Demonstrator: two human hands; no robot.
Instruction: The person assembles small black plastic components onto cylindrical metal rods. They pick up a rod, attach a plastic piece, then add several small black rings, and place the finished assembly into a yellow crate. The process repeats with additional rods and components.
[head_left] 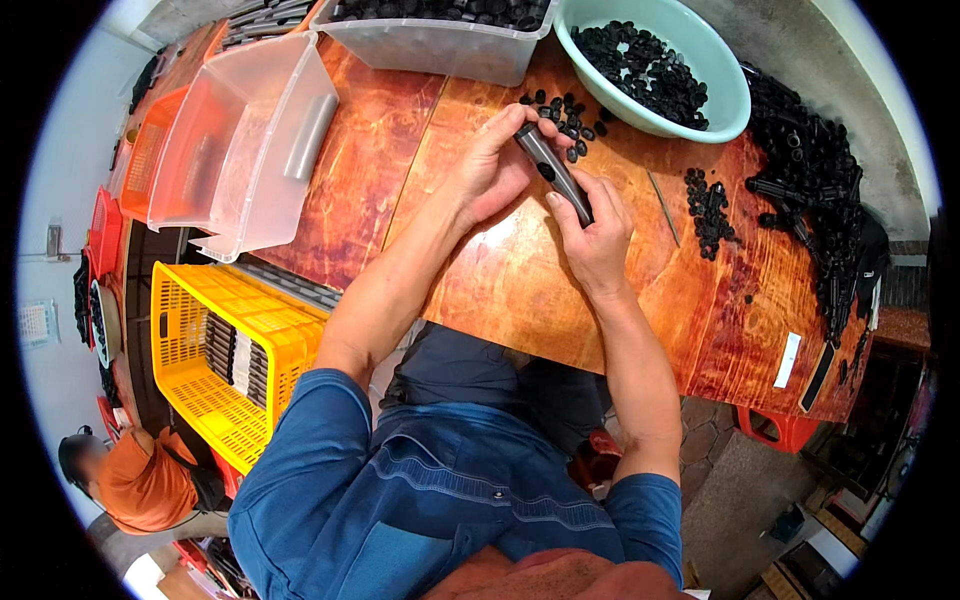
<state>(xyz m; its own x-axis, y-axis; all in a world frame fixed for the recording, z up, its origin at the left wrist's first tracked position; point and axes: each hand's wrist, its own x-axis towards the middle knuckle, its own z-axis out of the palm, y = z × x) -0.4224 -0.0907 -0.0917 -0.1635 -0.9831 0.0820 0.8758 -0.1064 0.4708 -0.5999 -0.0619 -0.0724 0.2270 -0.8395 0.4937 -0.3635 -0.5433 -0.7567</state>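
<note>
A dark grey tube (566,186) with a black oval opening in its side slants over the wooden table (480,290). My left hand (490,165) has its fingers closed around the far end, thumb along the top. The near end lies in my right hand (598,240), whose fingers and thumb wrap it. Just beyond the tube, loose small black caps (571,120) are scattered on the wood. To the right of my right hand lie a thin rod (663,210) and a cluster of small black parts (709,215).
A pale green basin (737,95) of black pieces stands at the far right, beside a heap of black parts (815,180). Translucent bins (440,55) sit far and left. A yellow crate (215,415) holds stacked tubes. At lower left is a person in orange (150,485).
</note>
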